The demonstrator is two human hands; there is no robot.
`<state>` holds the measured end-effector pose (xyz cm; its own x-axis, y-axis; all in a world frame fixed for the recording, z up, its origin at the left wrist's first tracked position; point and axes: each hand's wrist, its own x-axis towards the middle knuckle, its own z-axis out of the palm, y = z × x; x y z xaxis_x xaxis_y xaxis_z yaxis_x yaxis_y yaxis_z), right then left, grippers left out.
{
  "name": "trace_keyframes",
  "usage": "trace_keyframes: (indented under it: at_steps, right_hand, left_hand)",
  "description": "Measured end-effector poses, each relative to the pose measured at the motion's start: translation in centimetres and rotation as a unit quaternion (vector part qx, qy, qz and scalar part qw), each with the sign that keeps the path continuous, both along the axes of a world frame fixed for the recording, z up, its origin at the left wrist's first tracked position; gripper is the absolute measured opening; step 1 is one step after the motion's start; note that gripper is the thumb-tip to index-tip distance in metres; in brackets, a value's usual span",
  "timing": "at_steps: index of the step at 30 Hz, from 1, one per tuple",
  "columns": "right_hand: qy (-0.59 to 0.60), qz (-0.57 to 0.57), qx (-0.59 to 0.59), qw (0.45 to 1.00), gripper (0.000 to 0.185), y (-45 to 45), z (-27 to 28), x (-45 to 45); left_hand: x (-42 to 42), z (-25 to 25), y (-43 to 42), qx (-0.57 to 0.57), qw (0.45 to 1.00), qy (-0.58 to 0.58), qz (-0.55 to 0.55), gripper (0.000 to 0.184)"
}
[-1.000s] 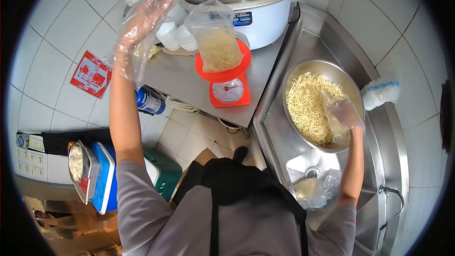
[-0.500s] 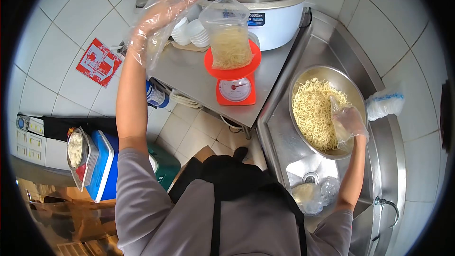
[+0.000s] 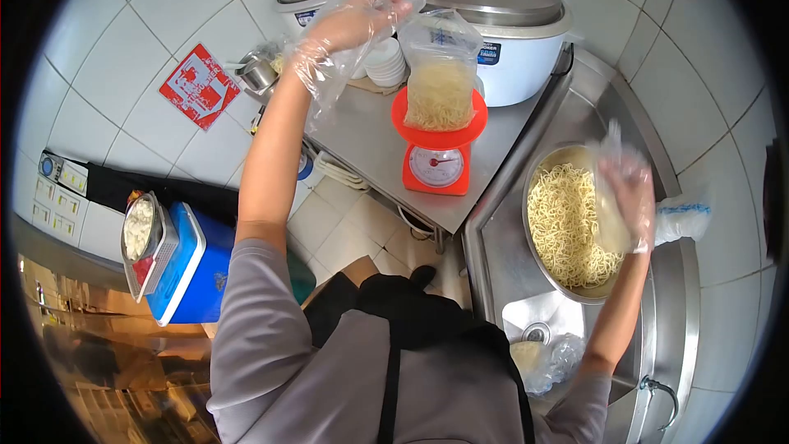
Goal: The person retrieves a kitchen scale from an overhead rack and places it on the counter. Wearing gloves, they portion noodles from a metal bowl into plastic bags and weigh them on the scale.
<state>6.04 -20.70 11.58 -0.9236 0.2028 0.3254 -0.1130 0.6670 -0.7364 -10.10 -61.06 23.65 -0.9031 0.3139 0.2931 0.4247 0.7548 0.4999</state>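
My left hand [image 3: 362, 20], in a loose clear plastic glove, hovers just left of the top of a clear bag [image 3: 442, 90]. Its fingers are loosely bent, with nothing visible in them. Noodles fill the lower part of the bag, which stands upright on the round tray of a red dial scale [image 3: 436, 168]. My right hand [image 3: 629, 197], also gloved, is over the right side of a metal bowl [image 3: 538, 259] of yellow noodles [image 3: 571, 226]. Motion blurs its fingers, and whether noodles are in them is unclear.
Two large cookers, one white cooker [image 3: 518, 66] nearer, stand behind the scale beside stacked white cups [image 3: 385, 66]. The bowl rests in a steel sink [image 3: 493, 238] with a crumpled plastic bag [image 3: 559, 366] and a faucet [image 3: 662, 399]. A blue cooler [image 3: 197, 267] is at left.
My right hand has lifted from the noodles toward the bowl's right rim. The left hand stays near the bag's top. The whole view has shifted.
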Motion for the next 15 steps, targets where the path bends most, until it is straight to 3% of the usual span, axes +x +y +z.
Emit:
trace_keyframes:
  at_steps: [1, 2, 4, 5, 6, 7, 9, 11, 14, 15]
  right_hand:
    - [0.065, 0.018, -0.010, 0.998, 0.028, -2.7, 3.3, -1.0]
    - [0.058, 0.062, -0.039, 0.996, 0.028, -5.9, 7.0, -1.7]
    - [0.192, 0.160, -0.079, 0.965, 0.027, -11.8, 11.5, -3.9]
    - [0.226, 0.172, 0.032, 0.958, 0.024, -14.1, 13.2, -5.7]
    - [0.264, 0.215, 0.121, 0.932, 0.023, -15.9, 13.7, -8.5]
    - [0.300, 0.256, 0.210, 0.895, 0.022, -17.5, 13.6, -11.1]
    - [0.056, 0.259, 0.358, 0.895, 0.020, -21.1, 14.2, -13.4]
    - [-0.024, 0.296, 0.471, 0.831, 0.021, -22.3, 11.6, -16.3]
    - [-0.038, 0.325, 0.521, 0.789, 0.021, -22.6, 10.2, -15.5]
    - [-0.028, 0.311, 0.506, 0.804, 0.021, -22.8, 9.6, -16.0]
  left_hand:
    - [0.4, 0.1, 0.5, -0.011, 0.999, -0.030, 0.017, 0.057]
    - [0.7, 0.2, 0.8, -0.023, 0.997, -0.061, 0.034, 0.060]
    - [0.4, -0.8, 1.0, -0.063, 0.995, -0.065, 0.030, 0.065]
    - [0.3, -0.9, 1.0, -0.084, 0.994, -0.064, 0.030, 0.068]
    - [0.7, -0.6, 1.1, -0.045, 0.991, -0.126, 0.011, 0.068]
    - [0.8, -0.6, 1.0, -0.022, 0.993, -0.117, -0.005, 0.067]
    - [0.4, -1.4, 0.4, 0.023, 0.994, -0.098, -0.035, 0.067]
    - [-0.3, -1.6, 0.1, 0.052, 0.994, -0.078, -0.049, 0.065]
    - [0.8, -1.2, 0.6, 0.063, 0.996, -0.052, -0.024, 0.064]
    - [0.9, -1.2, 0.6, 0.065, 0.997, -0.040, -0.030, 0.064]
